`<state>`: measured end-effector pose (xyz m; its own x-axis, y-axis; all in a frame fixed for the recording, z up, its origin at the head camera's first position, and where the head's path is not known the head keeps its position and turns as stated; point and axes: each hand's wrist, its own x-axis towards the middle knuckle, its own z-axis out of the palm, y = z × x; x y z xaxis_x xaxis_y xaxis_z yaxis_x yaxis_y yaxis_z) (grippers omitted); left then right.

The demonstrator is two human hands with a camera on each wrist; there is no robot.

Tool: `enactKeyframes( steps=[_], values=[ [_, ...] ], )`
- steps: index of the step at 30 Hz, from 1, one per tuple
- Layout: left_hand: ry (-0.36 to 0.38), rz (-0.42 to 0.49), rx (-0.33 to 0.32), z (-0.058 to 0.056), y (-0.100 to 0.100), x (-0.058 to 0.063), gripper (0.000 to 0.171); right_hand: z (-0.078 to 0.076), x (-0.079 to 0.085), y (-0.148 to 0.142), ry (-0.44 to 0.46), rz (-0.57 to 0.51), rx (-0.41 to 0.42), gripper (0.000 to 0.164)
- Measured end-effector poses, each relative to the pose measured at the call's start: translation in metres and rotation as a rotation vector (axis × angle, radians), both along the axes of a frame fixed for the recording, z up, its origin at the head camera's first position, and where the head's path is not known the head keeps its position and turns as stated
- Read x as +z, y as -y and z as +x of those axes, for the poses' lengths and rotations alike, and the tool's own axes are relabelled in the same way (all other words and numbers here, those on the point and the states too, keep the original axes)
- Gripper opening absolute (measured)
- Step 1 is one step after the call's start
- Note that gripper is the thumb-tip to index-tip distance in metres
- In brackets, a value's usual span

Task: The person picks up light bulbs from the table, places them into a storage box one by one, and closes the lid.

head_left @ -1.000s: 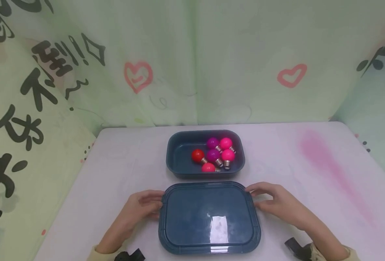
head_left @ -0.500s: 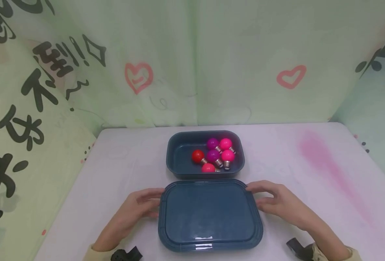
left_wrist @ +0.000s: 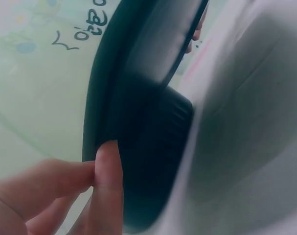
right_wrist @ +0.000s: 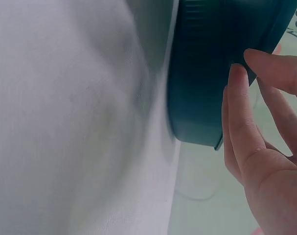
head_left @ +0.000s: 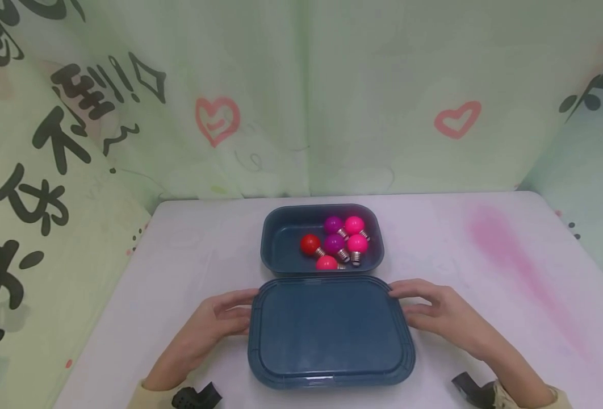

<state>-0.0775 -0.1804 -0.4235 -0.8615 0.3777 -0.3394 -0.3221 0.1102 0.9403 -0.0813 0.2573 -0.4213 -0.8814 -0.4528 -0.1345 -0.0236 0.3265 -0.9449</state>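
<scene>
A dark blue lid (head_left: 332, 329) is held between my two hands in front of the box, raised off the table. My left hand (head_left: 206, 329) pinches its left rim, thumb against fingers, as the left wrist view shows up close. At the right rim, my right hand (head_left: 442, 312) pinches the lid's edge between thumb and fingers. Just behind lies the matching open box (head_left: 281, 244), its near wall close to the lid's far edge. Inside are round light bulbs: a red bulb (head_left: 310, 244), two purple bulbs (head_left: 334, 244) and three pink bulbs (head_left: 357, 243), mostly toward the right.
A white cloth (head_left: 204, 244) with a pink smear on the right covers the table. Green curtains (head_left: 373, 113) with hearts and dark lettering hang behind and at the sides. Black wrist-camera mounts (head_left: 196, 396) sit on both forearms.
Both hands have lifted the lid and moved it slightly forward, toward the box. Its far edge now meets the box's near side in the head view. The box and bulbs have stayed put.
</scene>
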Motion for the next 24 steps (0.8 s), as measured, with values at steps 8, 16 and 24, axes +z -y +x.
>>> enactKeyframes(
  steps=[8, 16, 24],
  values=[
    [-0.009, 0.022, -0.024, -0.0024, 0.0014, 0.0026, 0.061, -0.0027, 0.0017, -0.0017, -0.152, -0.025, -0.008, 0.032],
    [-0.025, 0.005, -0.021, -0.0034, 0.0005, 0.005, 0.063, -0.0043, 0.0059, -0.0029, -0.146, -0.025, -0.024, 0.033],
    [-0.144, -0.1, 0.024, -0.0037, -0.0021, 0.0036, 0.056, -0.0034, 0.0064, -0.0041, -0.158, -0.045, -0.024, 0.034]
  ],
)
